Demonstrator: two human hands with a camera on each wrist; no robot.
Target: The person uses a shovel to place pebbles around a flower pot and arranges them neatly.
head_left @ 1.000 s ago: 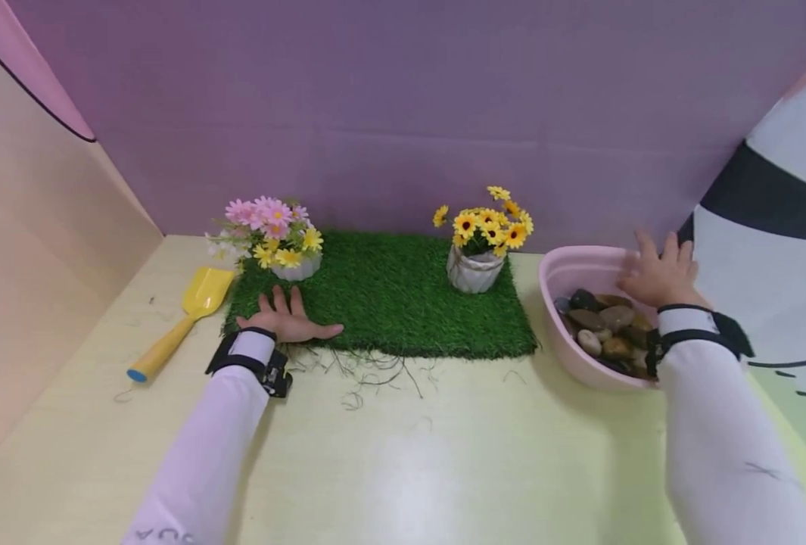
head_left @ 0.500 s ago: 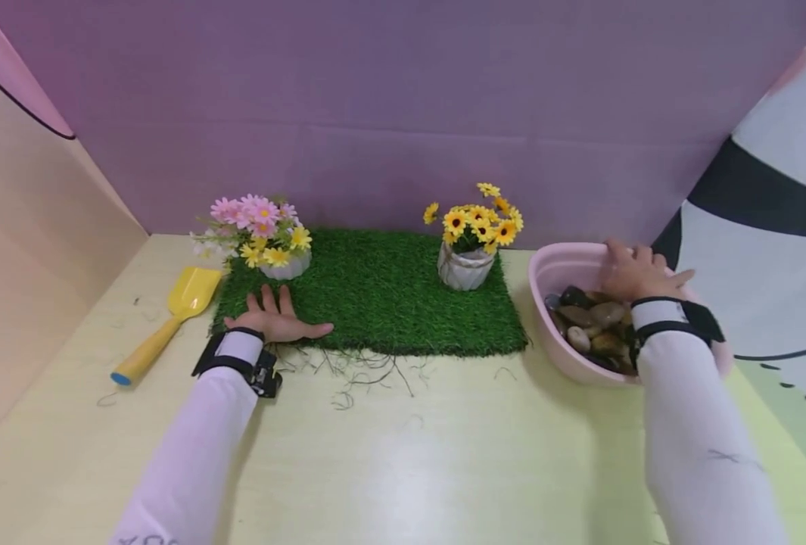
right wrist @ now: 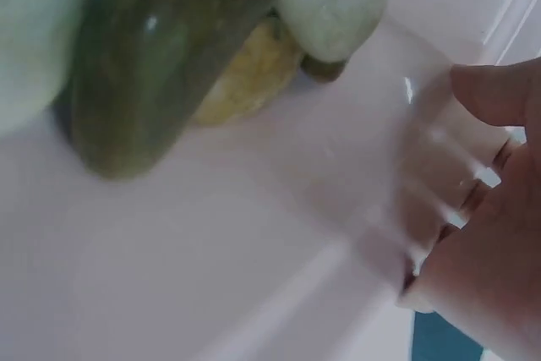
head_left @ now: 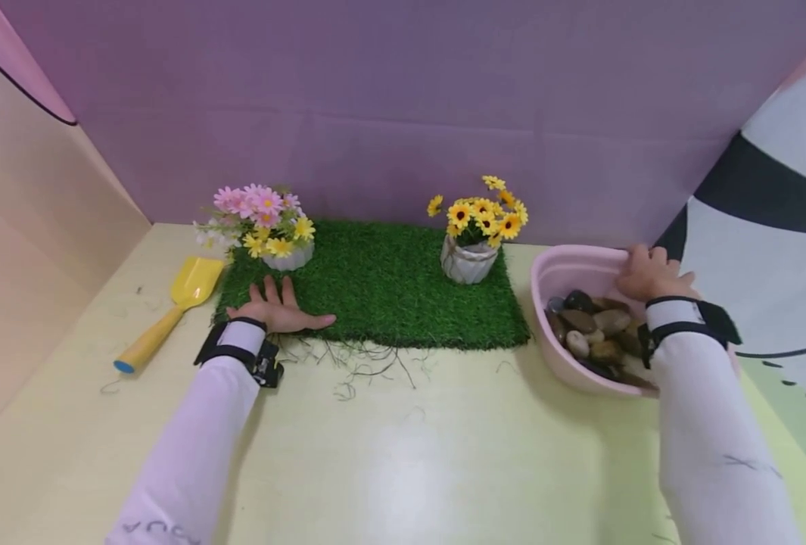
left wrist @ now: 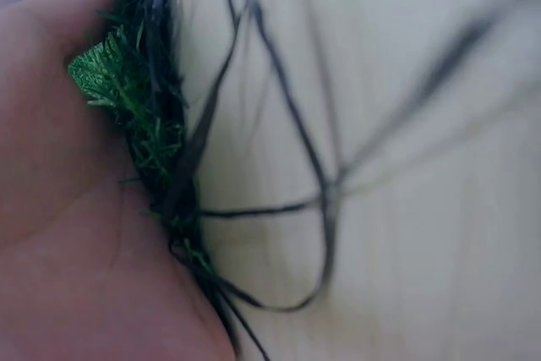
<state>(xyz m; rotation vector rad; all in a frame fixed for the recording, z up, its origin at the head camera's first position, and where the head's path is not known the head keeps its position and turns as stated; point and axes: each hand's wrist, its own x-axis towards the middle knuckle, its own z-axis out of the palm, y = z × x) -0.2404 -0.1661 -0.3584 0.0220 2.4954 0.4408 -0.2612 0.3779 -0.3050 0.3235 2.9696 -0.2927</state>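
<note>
A pink plastic basin (head_left: 576, 261) holding several smooth stones (head_left: 610, 322) stands at the right. My right hand (head_left: 655, 276) grips its far rim, fingers curled over the edge; the thumb (right wrist: 493, 95) shows against the basin wall in the right wrist view. At the left front edge of a green artificial turf mat (head_left: 382, 295), my left hand (head_left: 276, 310) lies with its fingers spread and palm facing up, holding nothing. The palm (left wrist: 68, 243) lies right along the turf's frayed edge in the left wrist view.
A white pot of pink and yellow flowers (head_left: 266, 208) stands on the mat's left, and a pot of yellow flowers (head_left: 469, 261) on its right. A yellow shovel (head_left: 194, 280) lies left of the mat. Loose dark strands (head_left: 375, 363) trail in front. A purple backdrop (head_left: 403, 113) rises behind.
My right hand has come down from above the basin onto its far rim and now grips it. The basin has shifted slightly toward me. My left hand has stayed on the mat's edge.
</note>
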